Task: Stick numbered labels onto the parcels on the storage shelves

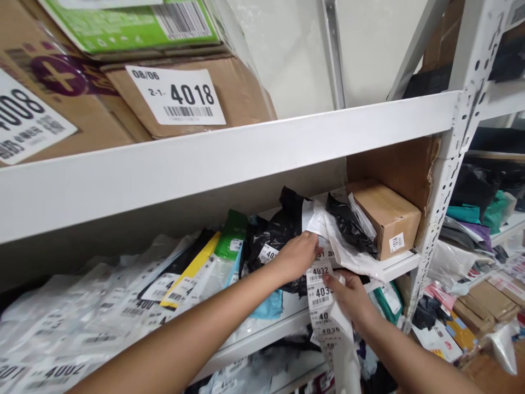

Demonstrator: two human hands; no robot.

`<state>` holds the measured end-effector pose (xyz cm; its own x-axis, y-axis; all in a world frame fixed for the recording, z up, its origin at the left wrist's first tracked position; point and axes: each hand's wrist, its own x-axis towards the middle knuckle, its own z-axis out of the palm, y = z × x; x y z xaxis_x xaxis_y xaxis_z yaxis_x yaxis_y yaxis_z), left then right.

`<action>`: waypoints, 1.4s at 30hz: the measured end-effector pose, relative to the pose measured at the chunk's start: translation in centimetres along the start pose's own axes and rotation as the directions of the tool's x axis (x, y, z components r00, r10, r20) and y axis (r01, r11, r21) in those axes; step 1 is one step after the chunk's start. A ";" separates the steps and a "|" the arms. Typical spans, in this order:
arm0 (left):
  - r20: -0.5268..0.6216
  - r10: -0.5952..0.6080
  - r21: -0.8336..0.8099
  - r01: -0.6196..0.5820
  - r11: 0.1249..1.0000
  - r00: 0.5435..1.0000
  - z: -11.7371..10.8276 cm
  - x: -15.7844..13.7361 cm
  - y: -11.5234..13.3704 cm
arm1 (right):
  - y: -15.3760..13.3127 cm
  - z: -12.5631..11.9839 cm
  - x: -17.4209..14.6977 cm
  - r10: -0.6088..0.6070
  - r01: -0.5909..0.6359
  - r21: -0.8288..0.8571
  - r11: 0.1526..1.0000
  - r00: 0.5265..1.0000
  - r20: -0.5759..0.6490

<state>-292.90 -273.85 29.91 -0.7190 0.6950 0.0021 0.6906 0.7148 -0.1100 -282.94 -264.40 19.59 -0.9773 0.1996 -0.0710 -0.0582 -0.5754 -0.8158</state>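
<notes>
My left hand point(301, 256) is closed at the edge of a white plastic parcel point(314, 218) on the middle shelf; its fingertips are partly hidden. My right hand point(348, 295) grips a long strip of white number labels point(321, 295), thumb resting beside the printed 4032 and 4033. The strip hangs down past the shelf edge, and its upper end lies just under my left fingers. Left of that hand sits a black plastic parcel point(262, 241) with a white label. A second black parcel point(353, 227) lies over the white wrapping to the right.
A cardboard box point(385, 219) labelled 4014 stands at the shelf's right end, beside a white perforated post point(441, 213). Clear-bagged parcels point(106, 306) fill the left. Overhead runs a white shelf beam point(246, 148) bearing a box point(184, 98) marked 4018.
</notes>
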 end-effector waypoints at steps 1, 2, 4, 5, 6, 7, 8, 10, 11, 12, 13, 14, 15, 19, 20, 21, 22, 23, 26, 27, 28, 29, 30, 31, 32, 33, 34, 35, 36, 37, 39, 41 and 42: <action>-0.022 0.003 0.017 -0.003 1.000 1.000 0.4 0.0 0.1 | 0.2 -0.3 -0.3 -0.004 0.004 -0.025 1.000 1.000 0.003; -0.044 0.009 0.021 -0.008 1.000 0.999 0.6 0.0 0.2 | 0.5 -0.5 -0.6 -0.014 0.015 -0.058 0.998 1.000 0.010; -0.072 -0.009 -0.008 0.009 1.000 0.997 0.8 -0.1 0.2 | 1.0 -1.1 -1.5 -0.065 0.070 -0.124 0.990 0.997 0.040; -0.075 -0.042 -0.040 0.039 0.998 0.996 0.7 -0.1 0.1 | 1.2 -1.3 -1.8 -0.103 0.110 -0.145 0.983 0.993 0.057; -0.071 -0.083 -0.080 0.077 0.994 0.994 0.4 -0.1 0.1 | 1.2 -1.4 -2.1 -0.140 0.149 -0.152 0.977 0.988 0.065; -0.063 -0.123 -0.120 0.115 0.986 0.990 0.1 -0.1 0.1 | 1.1 -1.5 -2.3 -0.173 0.180 -0.151 0.972 0.983 0.058; -0.053 -0.151 -0.152 0.142 0.978 0.987 -0.2 -0.1 0.1 | 0.8 -1.6 -2.4 -0.198 0.202 -0.147 0.968 0.979 0.040; -0.038 -0.133 -0.183 0.124 0.975 0.990 -1.1 0.1 0.2 | -0.2 -1.6 -2.1 -0.213 0.214 -0.134 0.968 0.977 0.025; -0.037 -0.088 -0.181 0.080 0.980 0.995 -1.5 0.2 0.2 | -0.8 -1.6 -1.9 -0.201 0.204 -0.122 0.971 0.979 0.040; -0.040 -0.036 -0.167 0.029 0.985 0.999 -1.9 0.4 0.2 | -1.4 -1.5 -1.6 -0.182 0.189 -0.107 0.976 0.981 0.069; -0.045 0.015 -0.144 -0.021 0.989 0.999 -2.3 0.6 0.2 | -1.9 -1.4 -1.4 -0.161 0.171 -0.092 0.981 0.981 0.103; -0.047 0.059 -0.119 -0.064 0.991 0.997 -2.7 0.9 0.1 | -2.4 -1.4 -1.1 -0.141 0.151 -0.075 0.986 0.982 0.128; -0.045 0.094 -0.097 -0.098 0.990 0.995 -3.0 1.2 0.0 | -2.8 -1.3 -0.9 -0.126 0.135 -0.059 0.989 0.983 0.135; -0.029 0.174 -0.086 -0.175 0.981 0.984 -4.0 2.1 -0.5 | -3.6 -0.8 -0.3 -0.085 0.084 0.013 0.996 0.991 0.102; -0.030 0.188 -0.088 -0.190 0.978 0.982 -4.1 2.2 -0.6 | -3.6 -0.7 -0.2 -0.077 0.074 0.036 0.997 0.993 0.093; -0.033 0.201 -0.088 -0.203 0.975 0.979 -4.2 2.3 -0.6 | -3.6 -0.6 -0.2 -0.072 0.067 0.058 0.996 0.994 0.084; -0.034 0.212 -0.089 -0.214 0.973 0.977 -4.2 2.3 -0.6 | -3.5 -0.5 -0.1 -0.068 0.063 0.080 0.995 0.995 0.071; -0.034 0.217 -0.089 -0.220 0.971 0.976 -4.3 2.2 -0.6 | -3.5 -0.5 -0.1 -0.067 0.062 0.100 0.993 0.996 0.054; -0.034 0.218 -0.093 -0.220 0.971 0.975 -4.3 2.1 -0.5 | -3.4 -0.6 0.0 -0.058 0.057 0.149 0.987 0.998 0.005; -0.033 0.216 -0.092 -0.218 0.972 0.976 -4.3 2.1 -0.5 | -3.3 -0.6 0.0 -0.059 0.059 0.158 0.986 0.998 -0.009; -0.030 0.214 -0.089 -0.216 0.972 0.976 -4.3 2.1 -0.5 | -3.3 -0.7 0.0 -0.060 0.062 0.163 0.985 0.998 -0.022; -0.029 0.214 -0.087 -0.216 0.973 0.976 -4.3 2.1 -0.6 | -3.2 -0.7 0.0 -0.063 0.067 0.167 0.984 0.998 -0.032; -0.030 0.215 -0.086 -0.217 0.972 0.976 -4.2 2.1 -0.6 | -3.2 -0.7 0.0 -0.069 0.074 0.171 0.982 0.997 -0.039; -0.032 0.218 -0.084 -0.220 0.972 0.976 -4.2 2.0 -0.6 | -3.1 -0.8 0.0 -0.073 0.080 0.176 0.981 0.996 -0.045; -0.031 0.222 -0.081 -0.223 0.971 0.975 -4.1 2.0 -0.7 | -3.0 -0.8 0.0 -0.073 0.081 0.183 0.980 0.996 -0.049; -0.023 0.225 -0.077 -0.226 0.971 0.974 -4.0 1.9 -0.7 | -2.9 -0.8 0.1 -0.067 0.075 0.193 0.978 0.997 -0.048; -0.002 0.224 -0.071 -0.224 0.972 0.975 -4.0 1.9 -0.8 | -2.7 -0.9 0.1 -0.054 0.062 0.201 0.978 0.998 -0.045; 0.028 0.217 -0.057 -0.215 0.975 0.976 -3.9 1.8 -0.7 | -2.6 -0.9 0.1 -0.036 0.045 0.209 0.977 0.998 -0.044; 0.059 0.204 -0.037 -0.202 0.979 0.977 -3.8 1.7 -0.7 | -2.4 -1.0 0.2 -0.017 0.027 0.215 0.976 0.999 -0.047; 0.088 0.187 -0.012 -0.186 0.982 0.978 -3.8 1.6 -0.6 | -2.3 -1.0 0.2 -0.001 0.012 0.220 0.975 0.999 -0.051; 0.128 0.148 0.044 -0.155 0.987 0.981 -3.7 1.4 -0.4 | -2.1 -1.3 0.2 0.019 -0.005 0.223 0.975 0.998 -0.059; 0.147 0.143 0.107 -0.159 0.981 0.979 -3.5 1.4 -0.1 | -2.1 -1.6 0.2 0.012 0.002 0.227 0.974 0.998 -0.059; 0.151 0.164 0.143 -0.185 0.972 0.975 -3.4 1.4 0.1 | -2.1 -1.8 0.3 0.009 0.001 0.226 0.974 0.999 -0.046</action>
<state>-293.60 -272.59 33.25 -0.5997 0.7828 -0.1658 0.7935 0.5552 -0.2492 -282.71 -261.72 20.29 -0.9674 0.2305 -0.1051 -0.1040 -0.7397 -0.6648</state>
